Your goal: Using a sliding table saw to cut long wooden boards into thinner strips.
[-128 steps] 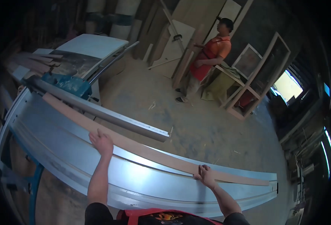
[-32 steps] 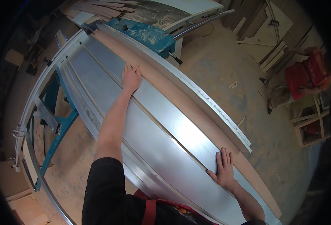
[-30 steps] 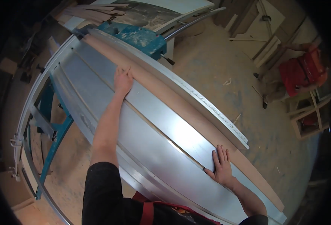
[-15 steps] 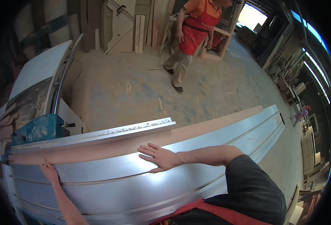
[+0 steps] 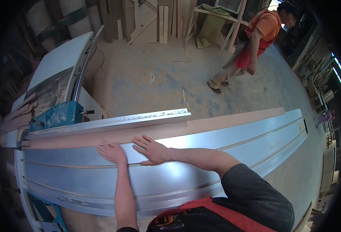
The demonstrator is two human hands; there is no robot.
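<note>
A long, reddish-brown wooden board [image 5: 232, 119] lies lengthwise on a silvery metal machine table [image 5: 193, 174] with grooves along it. Its far edge runs along a metal fence [image 5: 139, 120]. My left hand [image 5: 112, 152] rests near the board's near edge, fingers stretched toward it. Just to its right, my right hand [image 5: 154, 151] lies flat with spread fingers, their tips by the same edge. Both hands are open and grip nothing. Whether the fingertips press on the board is hard to make out.
A teal machine housing [image 5: 58, 116] with a black knob stands at the left end, beside a tilted white panel [image 5: 60, 62] and a metal rail. A co-worker [image 5: 261, 38] in a red apron walks at the far right. Wood scraps [image 5: 152, 78] lie on the floor.
My left hand has moved right along the board, close to my right hand. The co-worker has walked to the right and turned away. The view has shifted slightly.
</note>
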